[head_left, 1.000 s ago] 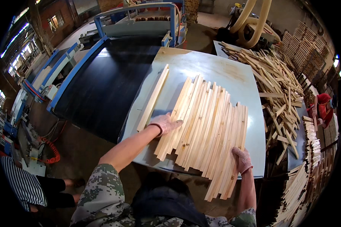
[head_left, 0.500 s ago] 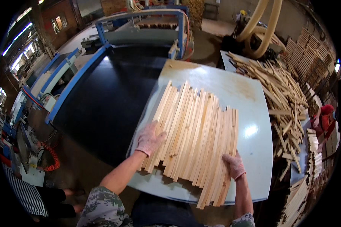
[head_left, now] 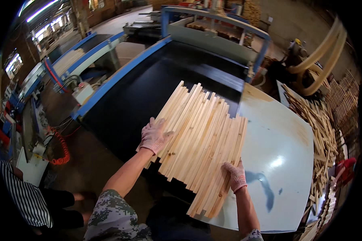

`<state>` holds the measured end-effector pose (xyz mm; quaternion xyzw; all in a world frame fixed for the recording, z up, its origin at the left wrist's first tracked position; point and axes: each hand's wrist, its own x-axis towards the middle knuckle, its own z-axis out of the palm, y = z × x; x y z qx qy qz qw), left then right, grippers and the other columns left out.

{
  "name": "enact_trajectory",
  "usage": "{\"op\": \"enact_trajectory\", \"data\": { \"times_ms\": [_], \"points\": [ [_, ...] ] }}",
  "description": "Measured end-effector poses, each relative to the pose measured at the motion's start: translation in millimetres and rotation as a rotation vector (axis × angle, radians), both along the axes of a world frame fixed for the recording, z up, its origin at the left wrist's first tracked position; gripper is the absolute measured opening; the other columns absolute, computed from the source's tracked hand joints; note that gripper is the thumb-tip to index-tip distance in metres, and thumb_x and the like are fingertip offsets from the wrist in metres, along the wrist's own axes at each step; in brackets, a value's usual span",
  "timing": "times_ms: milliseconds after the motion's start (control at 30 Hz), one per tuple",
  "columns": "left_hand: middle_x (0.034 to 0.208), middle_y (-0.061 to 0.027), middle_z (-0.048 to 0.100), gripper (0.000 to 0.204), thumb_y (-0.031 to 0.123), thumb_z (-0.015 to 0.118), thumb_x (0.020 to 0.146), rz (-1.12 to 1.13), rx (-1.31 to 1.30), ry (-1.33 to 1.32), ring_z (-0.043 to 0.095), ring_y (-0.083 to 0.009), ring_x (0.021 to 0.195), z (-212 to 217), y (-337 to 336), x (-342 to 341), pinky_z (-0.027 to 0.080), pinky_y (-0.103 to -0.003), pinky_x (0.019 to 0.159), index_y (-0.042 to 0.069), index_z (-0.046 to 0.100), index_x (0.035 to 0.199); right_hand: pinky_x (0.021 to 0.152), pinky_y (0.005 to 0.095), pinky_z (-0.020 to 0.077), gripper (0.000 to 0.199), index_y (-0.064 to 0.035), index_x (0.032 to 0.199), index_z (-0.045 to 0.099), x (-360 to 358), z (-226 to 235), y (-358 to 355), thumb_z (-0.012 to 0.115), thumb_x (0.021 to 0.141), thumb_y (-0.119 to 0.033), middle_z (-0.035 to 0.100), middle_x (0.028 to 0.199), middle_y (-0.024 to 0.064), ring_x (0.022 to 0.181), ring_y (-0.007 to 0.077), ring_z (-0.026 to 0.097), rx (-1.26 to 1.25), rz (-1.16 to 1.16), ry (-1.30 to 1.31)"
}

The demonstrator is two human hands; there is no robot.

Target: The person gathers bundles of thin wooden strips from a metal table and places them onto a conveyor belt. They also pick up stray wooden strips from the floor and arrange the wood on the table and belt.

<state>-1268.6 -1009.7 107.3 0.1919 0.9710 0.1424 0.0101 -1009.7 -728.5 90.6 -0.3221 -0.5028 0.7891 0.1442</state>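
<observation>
A row of pale wooden strips (head_left: 201,140) lies side by side with uneven ends, mostly over the black belt (head_left: 120,108), its right side over the white tabletop (head_left: 281,201). My left hand (head_left: 155,135), in a pinkish knit glove, grips the row's left edge, with fingers along the outer strips and the thumb on top. At the lower right edge my right hand (head_left: 235,175), gloved alike, clasps the outer strips, thumb on top and the other fingers mostly hidden. The row is held between both hands.
A blue-framed machine gantry (head_left: 217,14) spans the belt's far end. Right of the tabletop lies a heap of loose strips (head_left: 317,136). A person in a striped top (head_left: 24,197) is at the lower left, near a red coiled hose (head_left: 60,148). Another person in red (head_left: 345,168) is at the right.
The row of strips has moved left with both my hands, from the white tabletop to mostly over the black belt. The view has swung left too.
</observation>
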Motion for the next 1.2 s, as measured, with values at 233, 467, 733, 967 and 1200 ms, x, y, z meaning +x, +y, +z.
{"op": "enact_trajectory", "data": {
  "times_ms": [233,467,733,967,1200],
  "points": [
    [0.171,-0.0281,0.024,0.082,0.066,0.048,0.1,0.056,-0.254,0.027,0.021,-0.0445,0.159,-2,-147,-157,0.013,-0.053,0.129,0.017,0.037,0.165,0.082,0.035,0.0604,0.057,-0.005,0.136,0.05,-167,-12,-151,0.077,0.086,-0.001,0.07,0.106,0.0086,0.092,0.021,0.07,0.015,-0.007,0.004],
    [0.17,-0.0207,0.033,0.076,0.059,0.041,0.105,0.163,-0.288,0.132,0.025,-0.0389,0.159,-32,-242,-264,0.015,-0.053,0.129,0.01,0.037,0.163,0.086,0.0359,0.0578,0.054,-0.004,0.136,0.046,-294,6,-261,0.074,0.091,-0.011,0.067,0.114,0.0094,0.098,0.019,0.066,0.118,0.045,-0.086],
    [0.158,-0.0231,0.049,0.073,0.053,0.057,0.101,0.029,-0.24,0.31,0.042,-0.0409,0.148,-43,-260,-292,0.028,-0.052,0.126,0.001,0.051,0.152,0.096,0.0431,0.0561,0.105,0.0196,0.148,0.033,-309,34,-249,0.051,0.094,-0.069,0.074,0.119,0.0263,0.113,0.0348,0.073,0.932,0.637,-0.771],
    [0.166,-0.0198,0.04,0.072,0.059,0.042,0.107,0.048,-0.334,0.041,0.037,-0.0389,0.152,-25,-275,-302,0.027,-0.052,0.127,0.008,0.046,0.159,0.097,0.048,0.0552,0.073,0.0018,0.148,0.049,-261,-4,-252,0.059,0.098,-0.051,0.071,0.119,0.0316,0.114,0.0437,0.069,0.885,0.488,-0.414],
    [0.169,-0.0189,0.035,0.054,0.031,0.036,0.115,-0.075,-0.187,0.416,0.034,-0.037,0.154,-81,-220,-368,0.03,-0.044,0.129,0.01,0.034,0.165,0.086,0.0472,0.055,0.06,-0.0029,0.151,0.051,-64,27,-225,0.061,0.1,-0.032,0.069,0.119,0.02,0.1,0.0299,0.069,0.232,0.782,-0.165]
  ]
}}
